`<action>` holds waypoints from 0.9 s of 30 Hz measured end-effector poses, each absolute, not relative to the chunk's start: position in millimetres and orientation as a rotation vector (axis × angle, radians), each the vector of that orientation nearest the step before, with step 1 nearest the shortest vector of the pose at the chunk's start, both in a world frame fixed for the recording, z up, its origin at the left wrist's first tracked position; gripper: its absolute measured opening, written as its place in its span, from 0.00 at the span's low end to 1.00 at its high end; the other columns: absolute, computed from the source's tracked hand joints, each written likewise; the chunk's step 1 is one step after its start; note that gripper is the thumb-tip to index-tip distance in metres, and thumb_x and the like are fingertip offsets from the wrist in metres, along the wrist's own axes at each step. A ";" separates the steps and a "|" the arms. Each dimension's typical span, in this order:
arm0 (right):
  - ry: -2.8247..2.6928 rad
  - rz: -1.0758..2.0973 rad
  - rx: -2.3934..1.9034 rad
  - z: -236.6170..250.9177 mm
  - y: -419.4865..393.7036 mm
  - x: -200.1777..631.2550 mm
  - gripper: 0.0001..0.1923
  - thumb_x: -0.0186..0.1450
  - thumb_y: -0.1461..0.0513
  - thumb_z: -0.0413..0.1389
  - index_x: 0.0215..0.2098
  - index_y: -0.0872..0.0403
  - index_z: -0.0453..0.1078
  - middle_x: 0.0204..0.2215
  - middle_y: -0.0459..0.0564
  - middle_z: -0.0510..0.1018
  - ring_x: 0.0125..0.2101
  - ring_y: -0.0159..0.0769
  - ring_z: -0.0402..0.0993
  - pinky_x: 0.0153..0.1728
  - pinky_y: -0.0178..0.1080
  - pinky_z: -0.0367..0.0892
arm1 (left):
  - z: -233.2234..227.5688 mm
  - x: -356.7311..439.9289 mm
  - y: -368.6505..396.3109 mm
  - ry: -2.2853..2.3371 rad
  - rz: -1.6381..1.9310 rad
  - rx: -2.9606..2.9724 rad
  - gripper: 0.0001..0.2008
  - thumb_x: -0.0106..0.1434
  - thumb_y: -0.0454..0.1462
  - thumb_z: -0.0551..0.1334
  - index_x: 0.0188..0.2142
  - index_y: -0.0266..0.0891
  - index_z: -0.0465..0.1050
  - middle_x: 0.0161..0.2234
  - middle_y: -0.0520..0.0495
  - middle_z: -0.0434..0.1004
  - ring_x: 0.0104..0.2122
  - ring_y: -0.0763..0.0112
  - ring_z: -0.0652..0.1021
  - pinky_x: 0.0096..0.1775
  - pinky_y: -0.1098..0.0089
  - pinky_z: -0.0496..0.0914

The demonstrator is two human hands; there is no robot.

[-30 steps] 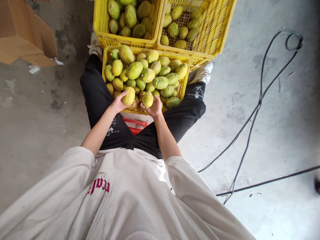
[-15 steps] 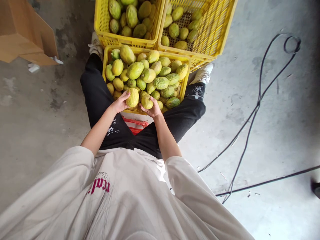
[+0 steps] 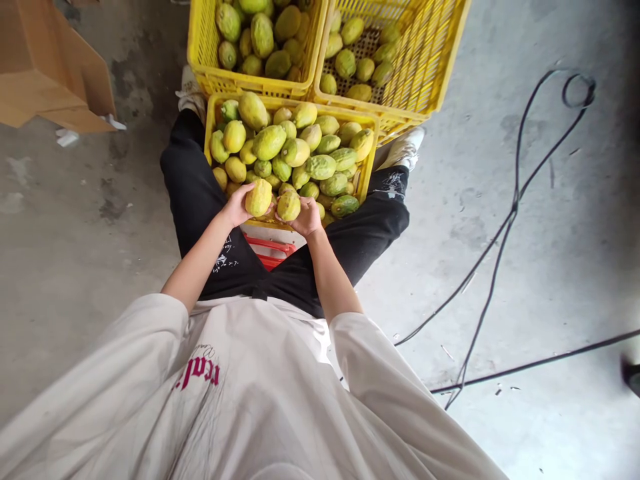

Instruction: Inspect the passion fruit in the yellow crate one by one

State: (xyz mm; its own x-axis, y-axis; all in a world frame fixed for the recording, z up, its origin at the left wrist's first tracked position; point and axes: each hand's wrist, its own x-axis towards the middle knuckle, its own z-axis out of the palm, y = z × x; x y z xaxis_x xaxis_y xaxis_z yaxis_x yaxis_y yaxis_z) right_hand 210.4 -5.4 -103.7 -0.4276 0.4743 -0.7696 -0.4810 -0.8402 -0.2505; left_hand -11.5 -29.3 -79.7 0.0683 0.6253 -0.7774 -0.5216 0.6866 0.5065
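My left hand (image 3: 238, 207) is closed round a yellow, bumpy fruit (image 3: 259, 198) that looks like a small papaya. A second, slightly smaller yellow-green papaya (image 3: 289, 207) with brown marks is in my right hand (image 3: 309, 217), its fingers wrapped about the side and underneath. The two fruits are held side by side with a small gap, above the near edge of a low yellow crate (image 3: 374, 150). Inside that crate lies a heap of green and yellow papayas (image 3: 270, 141). Part of the fingers of both hands is hidden by the fruit.
Two more yellow crates, a left one (image 3: 193, 50) and a right one (image 3: 443, 57), stand behind, both with papayas in them. An open cardboard box (image 3: 60, 60) is at upper left. Black cable (image 3: 517, 193) lies on the concrete floor at right. Something red (image 3: 270, 248) shows between my legs.
Both held papayas have shifted slightly left. The one in my right hand has been turned, so a marked side now faces up.
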 end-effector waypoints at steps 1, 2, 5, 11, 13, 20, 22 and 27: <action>0.036 2.256 -1.200 -105.0 -5.2 210.4 0.14 0.79 0.51 0.56 0.55 0.44 0.79 0.46 0.53 0.94 0.64 0.58 0.92 0.67 0.65 0.91 | -78.3 -12.4 -28.6 1.225 0.870 0.102 0.17 0.78 0.52 0.71 0.52 0.42 0.84 0.50 0.37 0.96 0.64 0.41 0.95 0.61 0.53 0.91; 0.052 2.253 -1.185 -106.5 -5.2 210.2 0.15 0.76 0.51 0.57 0.56 0.44 0.79 0.46 0.54 0.94 0.64 0.60 0.93 0.66 0.67 0.92 | -76.9 -12.9 -27.9 1.222 0.872 0.106 0.18 0.78 0.53 0.70 0.53 0.42 0.85 0.50 0.37 0.96 0.65 0.39 0.95 0.62 0.51 0.91; 0.026 2.248 -1.157 -111.2 -6.1 209.9 0.18 0.72 0.51 0.62 0.58 0.43 0.77 0.48 0.55 0.95 0.64 0.63 0.93 0.64 0.71 0.93 | -72.6 -12.6 -25.8 1.224 0.879 0.087 0.19 0.79 0.50 0.68 0.59 0.42 0.87 0.52 0.37 0.97 0.67 0.38 0.94 0.63 0.49 0.91; -0.153 2.188 -1.246 -113.2 -9.6 210.6 0.04 0.84 0.59 0.62 0.55 0.46 0.77 0.45 0.51 0.94 0.69 0.50 0.91 0.73 0.55 0.87 | -72.5 -9.7 -24.7 1.223 0.915 0.006 0.18 0.82 0.42 0.66 0.64 0.39 0.87 0.51 0.39 0.98 0.67 0.42 0.95 0.65 0.52 0.92; -0.172 2.168 -1.290 -112.1 -11.4 210.3 0.04 0.83 0.63 0.62 0.54 0.47 0.78 0.45 0.50 0.94 0.68 0.47 0.91 0.73 0.51 0.87 | -76.8 -9.9 -26.3 1.221 0.891 0.048 0.16 0.81 0.42 0.70 0.61 0.39 0.88 0.50 0.39 0.98 0.65 0.42 0.95 0.64 0.53 0.92; -0.146 2.228 -1.245 -108.1 -15.6 214.2 0.19 0.76 0.69 0.66 0.59 0.43 0.74 0.50 0.46 0.95 0.61 0.49 0.96 0.68 0.61 0.93 | -90.0 -10.9 -32.5 1.212 0.805 0.174 0.10 0.75 0.39 0.79 0.52 0.39 0.89 0.47 0.40 0.96 0.58 0.47 0.96 0.57 0.60 0.91; -0.157 2.256 -1.261 -108.2 -16.4 216.6 0.20 0.76 0.70 0.67 0.60 0.42 0.74 0.51 0.46 0.95 0.60 0.48 0.96 0.67 0.59 0.93 | -91.6 -11.7 -33.2 1.209 0.818 0.181 0.12 0.73 0.37 0.80 0.54 0.40 0.88 0.48 0.42 0.96 0.58 0.50 0.96 0.57 0.62 0.90; -0.207 2.277 -1.279 -112.1 -17.7 217.0 0.20 0.79 0.67 0.67 0.63 0.41 0.76 0.50 0.44 0.93 0.53 0.45 0.98 0.53 0.48 0.96 | -93.2 -14.9 -33.8 1.229 0.785 0.151 0.15 0.75 0.37 0.81 0.58 0.42 0.84 0.49 0.43 0.96 0.53 0.52 0.97 0.58 0.59 0.91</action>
State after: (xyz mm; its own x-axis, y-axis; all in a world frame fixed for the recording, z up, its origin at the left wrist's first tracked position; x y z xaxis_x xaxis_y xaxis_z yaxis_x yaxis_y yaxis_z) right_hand 217.0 -17.7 -112.1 -0.4220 0.5053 -0.7528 -0.3610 -0.8553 -0.3717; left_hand -14.9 -33.8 -93.2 0.1144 0.6099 -0.7842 -0.4552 0.7338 0.5043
